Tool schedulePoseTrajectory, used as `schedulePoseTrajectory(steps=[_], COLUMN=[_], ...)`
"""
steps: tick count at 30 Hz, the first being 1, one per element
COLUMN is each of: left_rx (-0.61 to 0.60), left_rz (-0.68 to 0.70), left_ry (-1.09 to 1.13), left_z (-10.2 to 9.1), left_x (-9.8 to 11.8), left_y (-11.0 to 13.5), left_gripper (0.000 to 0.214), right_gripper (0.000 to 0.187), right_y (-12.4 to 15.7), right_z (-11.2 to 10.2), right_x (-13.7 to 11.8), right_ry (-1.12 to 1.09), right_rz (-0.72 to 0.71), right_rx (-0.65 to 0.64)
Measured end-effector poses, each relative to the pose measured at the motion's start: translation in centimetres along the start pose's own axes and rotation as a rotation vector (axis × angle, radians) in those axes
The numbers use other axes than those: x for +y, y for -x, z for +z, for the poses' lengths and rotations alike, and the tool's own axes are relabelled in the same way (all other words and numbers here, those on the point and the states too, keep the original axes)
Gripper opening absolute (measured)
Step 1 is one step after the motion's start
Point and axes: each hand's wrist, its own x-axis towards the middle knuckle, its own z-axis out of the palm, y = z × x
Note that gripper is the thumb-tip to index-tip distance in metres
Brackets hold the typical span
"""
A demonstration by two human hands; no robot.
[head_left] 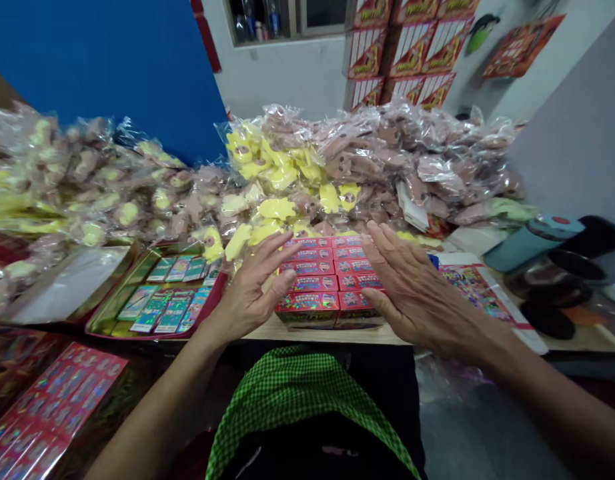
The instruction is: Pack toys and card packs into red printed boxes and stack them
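Two columns of small shiny red boxes (310, 301) stand packed together at the front edge of the table, between my hands. My left hand (257, 287) lies along their left side, fingers stretched out and the thumb near the front row. Along the right side, my right hand (405, 290) is held flat with its fingers extended and its thumb by the front right box. Both palms face the boxes; whether they press on them is hard to make out. Neither hand is wrapped round anything.
Bagged yellow and brown plush-like pieces (377, 157) are heaped behind the boxes. To the left is a tray (95, 323) of card packs. At right stand a blue bottle (517, 243) and a dark cup (547, 283). Red cartons (407, 50) are stacked at the back wall.
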Motion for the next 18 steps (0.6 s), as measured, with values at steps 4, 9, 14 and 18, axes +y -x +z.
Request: schedulePoseTrajectory(steps=[4, 9, 14, 18], left_rx=[-0.267, -0.324, -0.065, 0.435], left_rz=[-0.021, -0.099, -0.198, -0.421], left_ry=[-0.216, -0.185, 0.131, 0.49], left_z=[0.9, 2.2, 3.0, 6.1], left_x=[0.1, -0.4, -2.5, -4.2], left_y=[-1.7, -3.1, -1.9, 1.2], left_gripper=[0.072, 0.068, 0.071, 0.069], right_gripper=[0.063, 0.064, 0.068, 0.067], right_y=[-2.5, -3.0, -1.4, 0.2], right_z=[2.0, 2.9, 4.1, 5.7], right_x=[0.5, 0.5, 2.2, 2.9], right_ry=[0.014, 0.003, -0.385, -0.656], right_rz=[0.117, 0.226, 0.364, 0.519], right_rx=[-0.14, -0.095, 0.04, 0.29])
